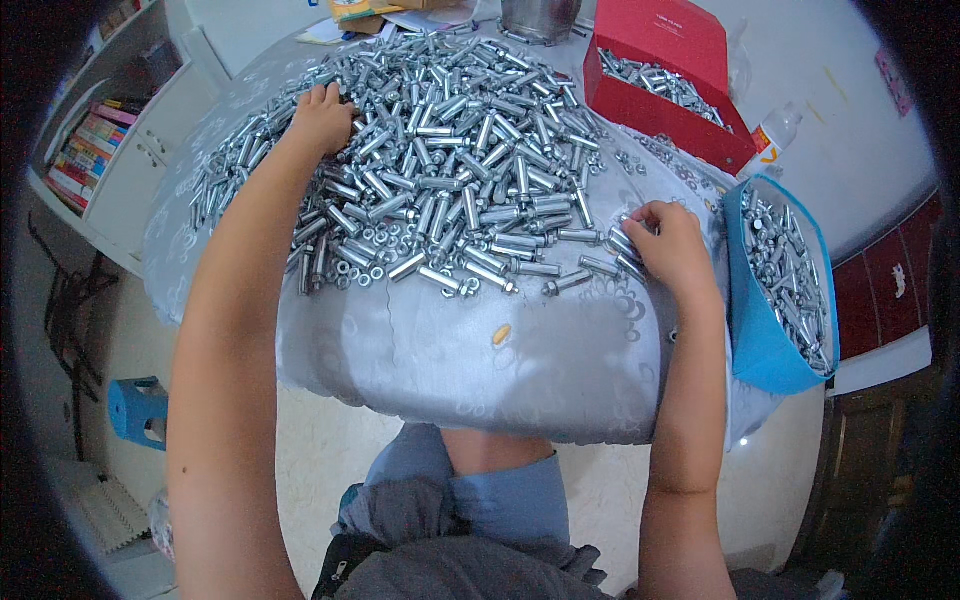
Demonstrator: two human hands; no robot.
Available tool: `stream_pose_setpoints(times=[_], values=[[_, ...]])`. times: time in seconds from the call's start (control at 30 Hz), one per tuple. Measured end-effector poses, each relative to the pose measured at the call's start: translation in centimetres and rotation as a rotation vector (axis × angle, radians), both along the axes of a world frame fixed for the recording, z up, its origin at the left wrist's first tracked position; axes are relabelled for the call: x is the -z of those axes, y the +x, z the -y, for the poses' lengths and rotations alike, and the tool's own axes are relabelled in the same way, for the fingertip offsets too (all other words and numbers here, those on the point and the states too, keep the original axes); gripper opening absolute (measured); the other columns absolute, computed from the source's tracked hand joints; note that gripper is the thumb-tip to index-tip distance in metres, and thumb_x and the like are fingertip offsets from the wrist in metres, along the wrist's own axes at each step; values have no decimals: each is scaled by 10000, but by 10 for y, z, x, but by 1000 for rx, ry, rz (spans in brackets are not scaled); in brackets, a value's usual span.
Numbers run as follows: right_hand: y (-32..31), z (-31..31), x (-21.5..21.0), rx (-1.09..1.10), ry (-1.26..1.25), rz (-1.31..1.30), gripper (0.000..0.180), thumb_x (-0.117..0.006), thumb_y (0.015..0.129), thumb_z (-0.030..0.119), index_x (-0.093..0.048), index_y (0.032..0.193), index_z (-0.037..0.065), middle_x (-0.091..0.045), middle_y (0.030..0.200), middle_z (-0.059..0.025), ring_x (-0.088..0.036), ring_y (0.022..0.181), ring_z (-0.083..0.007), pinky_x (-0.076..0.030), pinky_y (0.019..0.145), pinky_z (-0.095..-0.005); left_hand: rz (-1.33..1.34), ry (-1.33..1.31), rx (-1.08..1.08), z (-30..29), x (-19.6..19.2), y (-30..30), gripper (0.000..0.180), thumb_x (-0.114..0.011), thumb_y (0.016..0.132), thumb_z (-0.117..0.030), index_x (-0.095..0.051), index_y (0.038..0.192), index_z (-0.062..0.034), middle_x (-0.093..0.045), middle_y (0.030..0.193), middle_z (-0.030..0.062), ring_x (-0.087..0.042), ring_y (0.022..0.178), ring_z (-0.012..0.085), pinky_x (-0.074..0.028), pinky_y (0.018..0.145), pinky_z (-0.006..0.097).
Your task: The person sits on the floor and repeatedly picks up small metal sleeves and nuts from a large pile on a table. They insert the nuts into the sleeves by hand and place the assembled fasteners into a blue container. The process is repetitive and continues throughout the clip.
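A wide heap of silver expansion bolts (450,140) with sleeves and nuts covers much of the table. My left hand (322,122) reaches into the heap's left side, its fingers bent down and closed among the bolts; what they grip is hidden. At the heap's right edge, my right hand (670,245) is closed, thumb and forefinger pinching the end of an expansion bolt (620,241). A few more bolts lie beside these fingertips. Loose nuts (362,272) are scattered along the near edge of the heap.
A blue bin (748,330) full of bolts stands right of my right forearm. Behind it are an open red box (640,110) with more bolts and a clear plastic bottle (778,130). A metal pot (540,18) sits at the back. One small yellow piece (502,334) lies on the grey tablecloth (430,350).
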State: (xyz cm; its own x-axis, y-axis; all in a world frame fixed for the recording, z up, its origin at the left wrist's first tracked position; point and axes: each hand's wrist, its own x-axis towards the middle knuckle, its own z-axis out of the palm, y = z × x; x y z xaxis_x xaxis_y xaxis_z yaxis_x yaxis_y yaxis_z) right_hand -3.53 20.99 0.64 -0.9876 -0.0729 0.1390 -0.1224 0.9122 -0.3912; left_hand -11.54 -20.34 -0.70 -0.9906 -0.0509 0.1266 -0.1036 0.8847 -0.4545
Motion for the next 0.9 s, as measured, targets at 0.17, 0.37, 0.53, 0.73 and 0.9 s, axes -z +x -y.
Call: stream_pose_setpoints(times=[0.17,0.37,0.53,0.73,0.9], values=[[0,2,-1,4,-8,-9,220,-604,720,226,-636,829,38,-576,892,-172,-488,908,-336,-394,817,-387,14,5,-9,0,-3,-7,331,-446,809,-217,-542,1117,-145,-418,1167,136,-363,1117,300,-284,916,397],[-1,0,1,-14,-15,-22,239,-602,724,235,-626,838,27,-571,896,-175,-487,888,-334,-392,800,-391,-8,10,45,3,-2,-9,341,-441,799,-225,-546,1110,-131,-418,1160,154,-365,1116,297,-276,930,399],[1,0,0,-27,0,-1,240,-597,728,237,-625,842,28,-568,886,-175,-485,874,-331,-393,797,-385,-19,11,151,5,-9,-10,363,-496,748,-261,-568,1061,-91,-442,1125,180,-423,1062,331,-329,916,407],[3,-1,0,-55,14,-35,251,-594,728,245,-624,845,26,-568,874,-172,-484,868,-330,-390,797,-383,177,-1,188,-3,-31,-8,340,-558,721,-242,-585,1011,-66,-510,1046,192,-503,987,322,-422,849,401],[3,-2,0,-65,0,-39,254,-597,726,248,-623,844,24,-569,887,-176,-483,873,-336,-388,801,-388,113,-46,93,-5,-21,-13,260,-559,734,-118,-593,986,-60,-528,1034,169,-535,973,303,-470,787,383]])
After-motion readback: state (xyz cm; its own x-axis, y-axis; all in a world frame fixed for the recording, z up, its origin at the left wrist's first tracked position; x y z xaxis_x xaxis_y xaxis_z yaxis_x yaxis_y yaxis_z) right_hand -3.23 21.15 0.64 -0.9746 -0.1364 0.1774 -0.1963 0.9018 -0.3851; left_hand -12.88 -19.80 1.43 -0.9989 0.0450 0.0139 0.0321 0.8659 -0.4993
